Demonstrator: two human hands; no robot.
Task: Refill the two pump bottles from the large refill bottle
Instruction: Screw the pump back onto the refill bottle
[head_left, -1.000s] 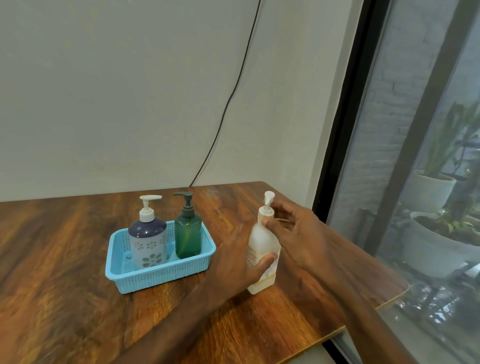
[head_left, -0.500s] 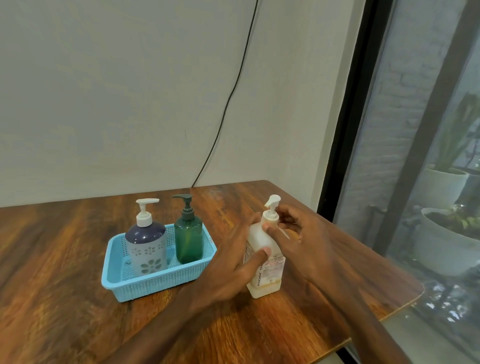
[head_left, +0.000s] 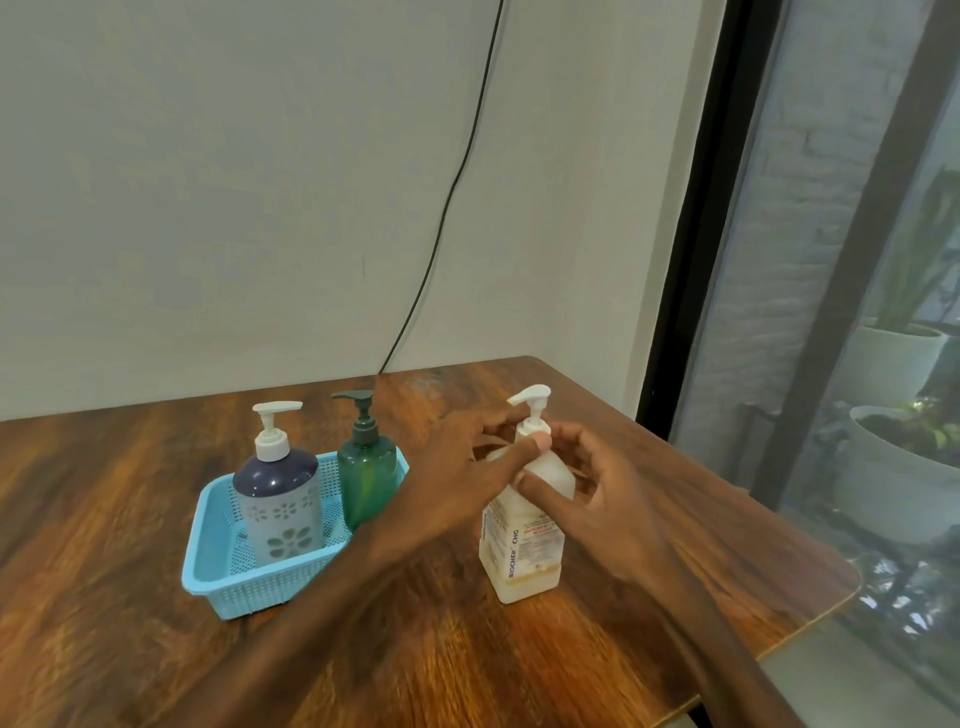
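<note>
At back, pale wall (head_left: 208, 182); at rt, dark-framed window (head_left: 831, 260) w/ two white pots (head_left: 893, 364) of plants beyond glass. Thin black cable (head_left: 452, 182) down wall to far edge of bench.

Across lower frame, wood bench (head_left: 104, 519), rounded rt corner near window.

Left of centre on bench, blue basket (head_left: 249, 592), perforated walls. Inside, at left: navy bottle (head_left: 280, 499), upright, white pump head w/ nozzle to rt, pale lower sleeve w/ flower cut-outs. Inside, at rt: green bottle (head_left: 366, 478), upright, dark green pump head w/ nozzle to left. Side by side; touching or not, can't tell.

Rt of basket and apart from it, refill bottle (head_left: 524, 551), upright, base flat on bench. Whitish, squarish body, label w/ "BIOCHEK CHG" up one edge, yellowish band at very bottom. On top, white pump (head_left: 530, 402), fitted, nozzle to left.

From lower left, left hand (head_left: 457, 483), forearm overlapping basket's rt end in view. Fingers grasping pump collar at neck: thumb on near side, others round far side.

From lower rt, right hand (head_left: 613, 499). Fingers grasping bottle's shoulder just below collar: thumb across near face, rest curled round far side. Both on same bottle, left above rt.
</note>
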